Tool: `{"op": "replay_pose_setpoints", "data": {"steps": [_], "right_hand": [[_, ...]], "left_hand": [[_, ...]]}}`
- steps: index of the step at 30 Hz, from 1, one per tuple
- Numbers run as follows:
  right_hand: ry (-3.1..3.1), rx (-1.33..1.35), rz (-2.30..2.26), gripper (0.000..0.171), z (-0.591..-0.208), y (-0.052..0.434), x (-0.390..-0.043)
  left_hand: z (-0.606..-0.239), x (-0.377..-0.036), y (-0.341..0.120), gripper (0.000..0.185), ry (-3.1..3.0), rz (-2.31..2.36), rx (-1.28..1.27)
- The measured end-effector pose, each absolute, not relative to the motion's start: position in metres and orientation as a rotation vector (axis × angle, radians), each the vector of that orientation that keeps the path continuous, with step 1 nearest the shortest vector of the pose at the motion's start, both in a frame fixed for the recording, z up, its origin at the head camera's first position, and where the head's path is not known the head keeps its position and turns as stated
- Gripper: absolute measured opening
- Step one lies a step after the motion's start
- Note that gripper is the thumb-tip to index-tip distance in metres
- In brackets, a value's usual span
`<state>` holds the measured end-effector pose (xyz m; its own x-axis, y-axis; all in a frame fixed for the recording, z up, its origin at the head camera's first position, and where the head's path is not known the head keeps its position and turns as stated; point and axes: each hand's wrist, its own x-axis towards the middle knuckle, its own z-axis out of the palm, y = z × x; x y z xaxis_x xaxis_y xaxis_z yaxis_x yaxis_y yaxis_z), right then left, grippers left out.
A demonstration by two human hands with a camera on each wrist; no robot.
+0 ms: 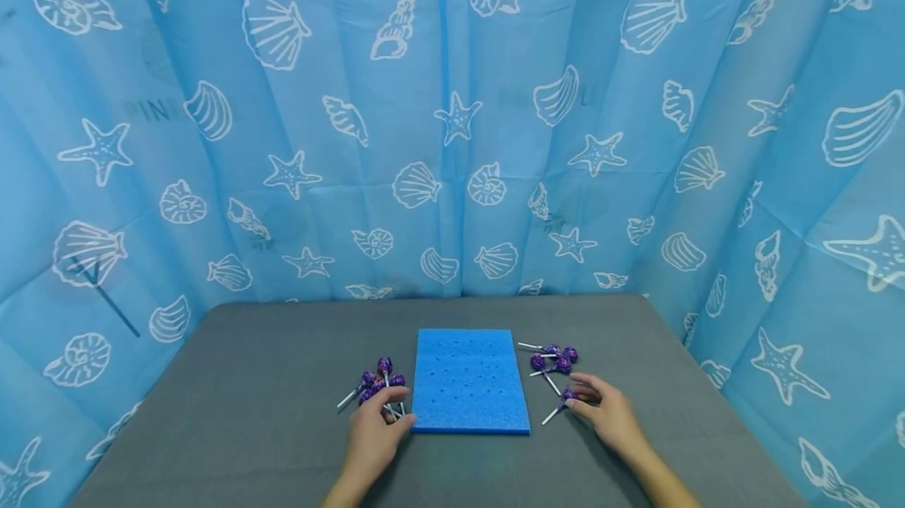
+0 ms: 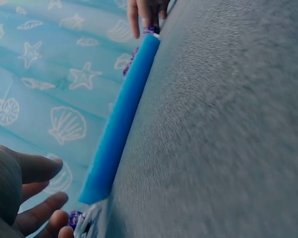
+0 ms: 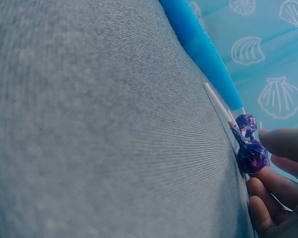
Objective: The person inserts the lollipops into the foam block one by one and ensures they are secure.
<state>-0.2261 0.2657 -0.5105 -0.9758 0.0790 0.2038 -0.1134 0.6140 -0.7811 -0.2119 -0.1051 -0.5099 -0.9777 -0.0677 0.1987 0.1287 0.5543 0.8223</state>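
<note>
Several purple-wrapped lollipops [image 1: 385, 367] with white sticks lie in a bunch left of a blue foam board [image 1: 470, 382] dotted with small holes. My left hand [image 1: 375, 431] is over the near side of that bunch, thumb and fingers spread apart, partly hiding the sticks. More purple lollipops [image 1: 562, 365] are on the board's right. There my right hand [image 1: 610, 414] reaches around the nearest lollipop [image 3: 253, 157], its thumb and fingers on either side of the wrapped head. Whether they touch it is unclear. This lollipop's stick points towards the lower left in the head view.
A grey cloth-covered table [image 1: 283, 382] carries everything. Behind and beside it hangs a blue curtain [image 1: 452, 202] printed with white shells and starfish. The foam board lies flat between the two groups of lollipops.
</note>
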Motion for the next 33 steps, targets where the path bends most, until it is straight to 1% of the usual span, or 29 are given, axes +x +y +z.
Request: {"op": "replay_pose_setpoints", "data": {"steps": [9,17,26,33], "right_hand": [[-2.646,0.051,1.251,0.034,-0.515,0.264,-0.229],[-2.659,0.063,1.215,0.03,-0.514,0.266,-0.23],[-2.653,0.055,1.29,0.031,-0.503,0.266,-0.234],[-2.628,0.127,1.271,0.031,-0.49,0.266,-0.244]], "left_hand": [[-0.515,-0.216,-0.101,0.035,-2.689,-1.191,-0.048],[-0.52,-0.219,-0.101,0.032,-2.703,-1.199,-0.05],[-0.521,-0.218,-0.101,0.031,-2.715,-1.232,-0.086],[-0.522,-0.219,-0.104,0.032,-2.706,-1.281,-0.137]]}}
